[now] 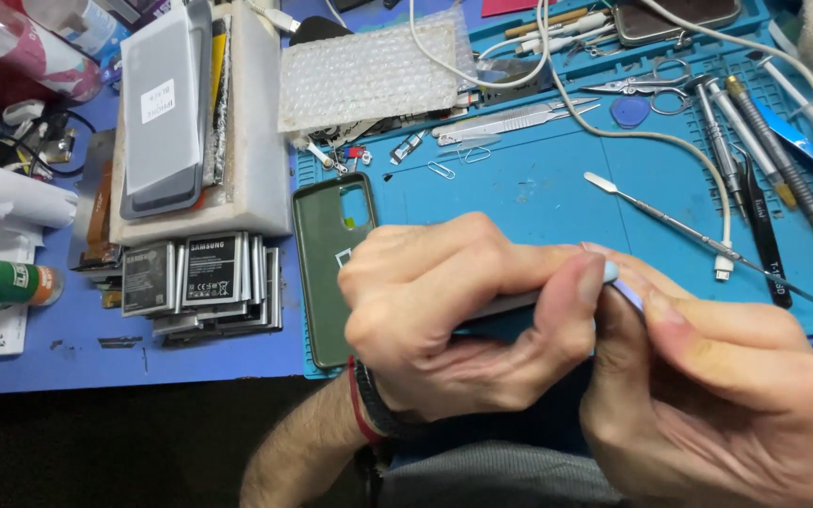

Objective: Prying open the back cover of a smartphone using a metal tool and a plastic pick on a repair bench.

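Head view, left to right: a green bottle [7,282] with a silver cap end lies on its side at the far left of the blue bench [68,367], just below a white paper roll [7,193]. Next stands a white slab [256,141] bearing a stack of flat grey panels [162,103], smooth and rectangular with rounded corners. In front of it, flat black-and-silver batteries [204,273] stand packed in a row. A dark green case [317,254], matte and soft-looking with a cut-out near its top, lies face up on the left edge of the teal mat [538,179], partly hidden by the left hand [454,320]. Above it rests a sheet of bubble wrap [369,71], dimpled and clear.

The left hand is clenched around a thin, flat grey device [510,303], held edge-on above the near edge of the mat; only a sliver of it shows between the fingers. A red and a dark band circle that wrist. The right hand [708,395] pinches a small pale blue pick [629,294] between thumb and forefinger, its tip touching the device's right end.

On the mat beyond, small paper clips [454,162], steel tweezers [510,120], a slim metal spudger [670,221], a white cable [708,169] and a row of screwdrivers [755,141] lie near one another.
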